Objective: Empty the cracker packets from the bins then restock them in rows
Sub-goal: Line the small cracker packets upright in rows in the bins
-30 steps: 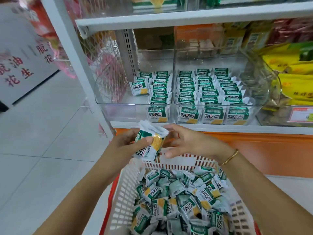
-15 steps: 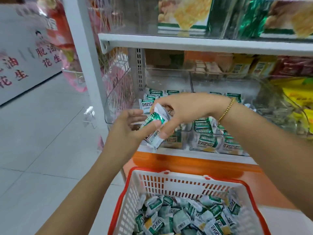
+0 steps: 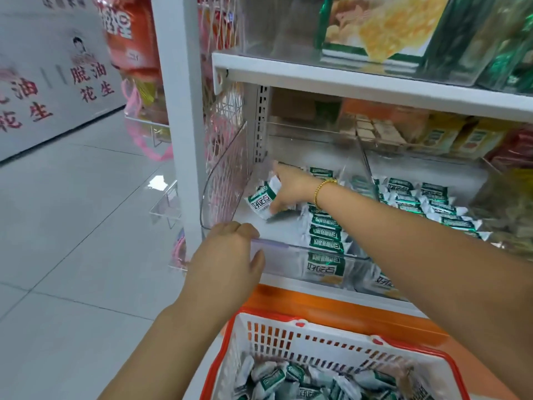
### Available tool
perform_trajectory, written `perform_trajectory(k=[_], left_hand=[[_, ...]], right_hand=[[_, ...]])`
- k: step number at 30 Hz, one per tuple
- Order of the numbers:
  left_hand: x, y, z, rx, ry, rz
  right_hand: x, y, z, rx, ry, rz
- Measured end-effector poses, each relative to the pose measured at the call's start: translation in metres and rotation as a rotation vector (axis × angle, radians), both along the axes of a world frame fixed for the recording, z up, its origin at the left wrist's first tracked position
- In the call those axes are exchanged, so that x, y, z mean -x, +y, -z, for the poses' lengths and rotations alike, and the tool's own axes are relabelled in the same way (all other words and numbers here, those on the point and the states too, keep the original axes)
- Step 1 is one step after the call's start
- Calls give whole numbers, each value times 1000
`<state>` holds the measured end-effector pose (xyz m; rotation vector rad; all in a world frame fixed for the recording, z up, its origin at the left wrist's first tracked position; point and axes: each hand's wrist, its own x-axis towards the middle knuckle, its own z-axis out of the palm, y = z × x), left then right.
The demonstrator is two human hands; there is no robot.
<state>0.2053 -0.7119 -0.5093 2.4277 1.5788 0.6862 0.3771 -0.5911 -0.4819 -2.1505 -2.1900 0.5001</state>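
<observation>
Two clear plastic bins sit side by side on the lower shelf. Inside the left bin (image 3: 277, 244), my right hand (image 3: 291, 188) holds a green-and-white cracker packet (image 3: 261, 200) near the bin's back left, just above the floor. A row of packets (image 3: 324, 226) runs along that bin's right side. My left hand (image 3: 227, 255) grips the left bin's front rim, fingers curled over the edge. The right bin (image 3: 473, 180) holds several packets in rows (image 3: 418, 200). A red-and-white basket (image 3: 302, 339) below holds many loose packets (image 3: 291, 379).
A white shelf board (image 3: 360, 82) hangs close above the bins, carrying clear boxes of other snacks. A white upright post (image 3: 178, 111) stands left of the bin. An orange base panel (image 3: 340, 310) runs under the shelf. Tiled floor (image 3: 72, 226) spreads to the left.
My right hand took the packet from my left hand and carried it into the left bin's back left. My left hand dropped to the bin's front rim. The view moved closer to the shelf.
</observation>
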Motion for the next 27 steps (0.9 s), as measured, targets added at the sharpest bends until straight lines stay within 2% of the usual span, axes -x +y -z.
perform_trajectory(k=[4,8,14,19,23,27], left_hand=[[4,1,4,-18,3,38],[7,1,5,-19,-5,67],[5,3,6,-24,9,63],[4,3,5,-34,20,72],[4,4,6,-34,18,66],[5,4,6,-31,25,72]], right_hand=[[-2,2,1,41,-361,-16],[0,-1,-3,-19,-522,-97],[6,-7,-3,-107,-602,-228],[13,7,3,-70,-734,-547],[19,25,8,59,-781,-516],[5,26,5,97,-767,-450]])
